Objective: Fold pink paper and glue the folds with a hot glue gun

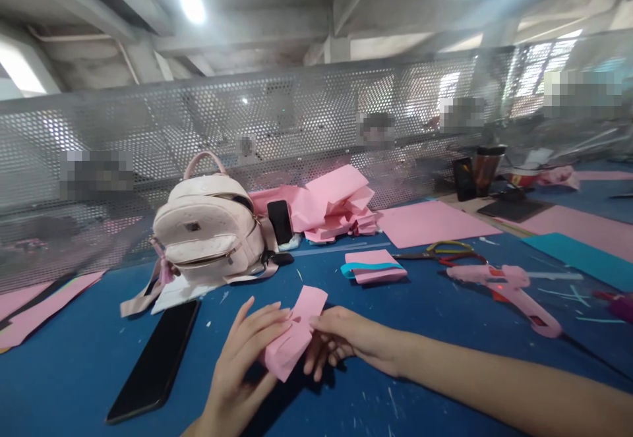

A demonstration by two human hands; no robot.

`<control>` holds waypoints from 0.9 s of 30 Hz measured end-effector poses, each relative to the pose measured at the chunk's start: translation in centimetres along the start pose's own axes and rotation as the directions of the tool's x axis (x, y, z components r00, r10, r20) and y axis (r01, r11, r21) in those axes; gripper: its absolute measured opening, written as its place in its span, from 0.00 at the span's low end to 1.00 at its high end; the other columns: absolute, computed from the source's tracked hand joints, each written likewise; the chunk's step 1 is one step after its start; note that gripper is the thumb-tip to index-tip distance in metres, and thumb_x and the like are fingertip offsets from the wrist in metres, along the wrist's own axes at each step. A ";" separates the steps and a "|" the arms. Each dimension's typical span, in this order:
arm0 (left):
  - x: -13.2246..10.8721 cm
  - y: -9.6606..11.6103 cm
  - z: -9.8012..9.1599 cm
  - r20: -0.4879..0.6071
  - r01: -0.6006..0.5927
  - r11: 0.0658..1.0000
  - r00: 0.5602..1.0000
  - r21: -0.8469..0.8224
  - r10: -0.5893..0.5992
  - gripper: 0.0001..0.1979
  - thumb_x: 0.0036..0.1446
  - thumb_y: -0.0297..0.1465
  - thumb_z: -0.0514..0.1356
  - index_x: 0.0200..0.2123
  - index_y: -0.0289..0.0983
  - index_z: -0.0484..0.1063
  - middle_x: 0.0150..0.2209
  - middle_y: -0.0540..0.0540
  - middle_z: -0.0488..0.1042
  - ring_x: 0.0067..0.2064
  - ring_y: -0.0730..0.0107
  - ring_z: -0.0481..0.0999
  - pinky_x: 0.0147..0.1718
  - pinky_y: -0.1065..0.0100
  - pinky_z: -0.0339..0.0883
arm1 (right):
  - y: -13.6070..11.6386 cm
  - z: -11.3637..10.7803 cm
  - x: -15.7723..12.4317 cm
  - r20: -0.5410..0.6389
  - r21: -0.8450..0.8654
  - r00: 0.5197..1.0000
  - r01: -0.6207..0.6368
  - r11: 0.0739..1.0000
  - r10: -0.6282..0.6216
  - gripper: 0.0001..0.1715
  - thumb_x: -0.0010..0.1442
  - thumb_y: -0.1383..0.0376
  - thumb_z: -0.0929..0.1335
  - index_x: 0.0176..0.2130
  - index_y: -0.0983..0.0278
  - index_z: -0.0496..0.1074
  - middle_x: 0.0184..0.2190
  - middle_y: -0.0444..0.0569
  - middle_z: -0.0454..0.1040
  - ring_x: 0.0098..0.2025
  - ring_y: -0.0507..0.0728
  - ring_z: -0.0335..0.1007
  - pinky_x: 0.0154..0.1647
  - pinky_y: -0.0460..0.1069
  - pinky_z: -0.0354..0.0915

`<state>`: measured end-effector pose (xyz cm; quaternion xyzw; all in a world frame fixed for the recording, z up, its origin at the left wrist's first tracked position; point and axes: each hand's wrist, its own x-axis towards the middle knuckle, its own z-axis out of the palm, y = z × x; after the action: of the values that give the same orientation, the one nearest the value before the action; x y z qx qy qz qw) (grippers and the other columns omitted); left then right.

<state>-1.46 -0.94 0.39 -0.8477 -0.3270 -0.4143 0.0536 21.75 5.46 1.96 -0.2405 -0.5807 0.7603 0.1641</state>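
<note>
A small folded piece of pink craft paper [285, 352] is held between my two hands above the blue tabletop. My left hand [250, 351] grips it from the left, fingers over its top and thumb below. At its right edge, my right hand [341, 339] pinches it between thumb and curled fingers. Just beyond lies another folded pink piece [373, 275] with a turquoise strip [370, 266] around it. To the right rests a pink hot glue gun [512, 289], with scissors [435, 254] behind it.
A black phone [155, 361] lies left of my hands. Behind stand a pale pink backpack [210, 226], a second phone [280, 222] and crumpled pink paper [339, 203]. Pink sheets [435, 224], a turquoise sheet [583, 259] and a tumbler [488, 170] are at the right. A perforated metal screen [316, 120] borders the table.
</note>
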 end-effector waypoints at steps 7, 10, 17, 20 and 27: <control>-0.6 -0.7 0.5 -0.074 0.207 0.974 0.974 -0.086 -0.214 0.21 0.60 0.27 0.61 0.57 0.42 0.67 0.54 0.42 0.76 0.56 0.55 0.75 0.64 0.42 0.54 | 0.8 0.5 -0.1 -0.062 -0.118 0.981 0.173 0.978 -0.182 0.34 0.62 0.41 0.62 0.28 0.67 0.72 0.23 0.50 0.77 0.22 0.51 0.72 0.22 0.43 0.54; -0.8 -0.8 0.6 -0.081 0.235 0.965 0.966 -0.118 -0.245 0.22 0.60 0.27 0.61 0.57 0.43 0.66 0.55 0.42 0.76 0.56 0.55 0.76 0.63 0.41 0.55 | 0.2 0.8 -0.6 -0.138 -0.242 0.933 0.293 0.925 -0.332 0.29 0.61 0.43 0.66 0.28 0.66 0.72 0.21 0.46 0.74 0.23 0.51 0.69 0.25 0.45 0.58; -0.7 -0.4 0.4 -0.031 0.157 0.982 0.987 -0.106 -0.161 0.22 0.61 0.28 0.62 0.58 0.42 0.66 0.56 0.41 0.74 0.58 0.56 0.73 0.66 0.45 0.51 | -1.1 0.9 -1.2 -0.184 -0.586 0.743 0.443 0.679 -0.644 0.18 0.58 0.52 0.73 0.42 0.61 0.75 0.41 0.48 0.72 0.44 0.57 0.66 0.48 0.51 0.63; -0.5 -0.1 0.4 -0.017 0.060 0.994 0.998 -0.088 -0.061 0.22 0.62 0.28 0.61 0.59 0.39 0.65 0.57 0.39 0.73 0.60 0.57 0.71 0.67 0.49 0.49 | -0.8 1.1 -1.0 -0.159 -0.569 0.810 0.392 0.723 -0.564 0.20 0.56 0.48 0.74 0.38 0.61 0.76 0.38 0.47 0.74 0.43 0.58 0.67 0.48 0.52 0.63; -0.2 0.3 0.6 -0.025 -0.023 0.998 0.999 -0.060 0.021 0.22 0.62 0.30 0.62 0.59 0.39 0.66 0.53 0.39 0.76 0.58 0.56 0.74 0.66 0.47 0.51 | -0.6 1.4 -0.5 -0.158 -0.505 0.842 0.380 0.775 -0.516 0.26 0.50 0.42 0.74 0.26 0.62 0.77 0.30 0.46 0.77 0.37 0.57 0.70 0.42 0.51 0.64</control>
<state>-1.00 -1.04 -0.10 -0.8473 -0.3043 -0.4337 0.0367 21.41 4.24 2.92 -0.2328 -0.7523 0.4977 0.3637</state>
